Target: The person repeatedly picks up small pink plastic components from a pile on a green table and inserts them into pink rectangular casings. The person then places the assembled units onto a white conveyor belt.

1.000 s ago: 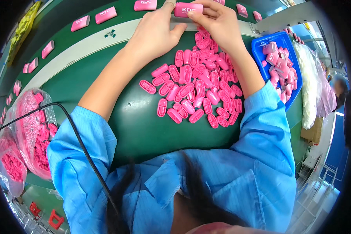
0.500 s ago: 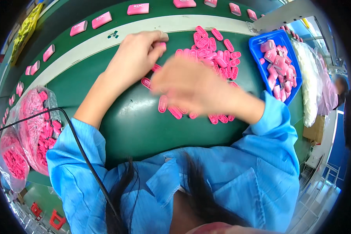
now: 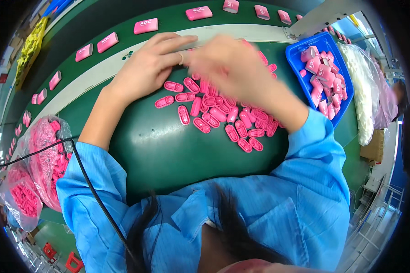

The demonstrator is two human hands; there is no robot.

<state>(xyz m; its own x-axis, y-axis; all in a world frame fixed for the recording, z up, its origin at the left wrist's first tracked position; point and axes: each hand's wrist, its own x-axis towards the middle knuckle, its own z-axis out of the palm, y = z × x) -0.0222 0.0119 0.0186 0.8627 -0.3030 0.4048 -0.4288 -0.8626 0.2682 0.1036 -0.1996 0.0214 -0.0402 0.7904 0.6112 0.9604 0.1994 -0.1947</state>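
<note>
Small pink oblong plastic shells point(image 3: 214, 113) lie in a loose cluster on the green worktop point(image 3: 146, 150), several with their hollow side up. My left hand point(image 3: 152, 66) is at the far left side of that cluster, by the pale rail. Its fingers are bent toward my right hand, one with a ring, and their tips meet it; anything pinched there is hidden. Over the cluster's far part my right hand point(image 3: 234, 68) is smeared by motion, its fingers unreadable. Some shells lie beneath it, partly covered.
A blue tray point(image 3: 290, 68) of pink-and-white small boxy pieces stands at the right. Similar pieces point(image 3: 146, 26) line the green strip beyond the pale rail point(image 3: 259, 32). Clear bags of pink parts point(image 3: 41, 154) sit at left, with a black cable point(image 3: 84, 164) crossing my left sleeve.
Both hands have come together near the rail, the right moving up and away from me. The shells now spread further left. The boxy pieces past the rail have shifted left in view.
</note>
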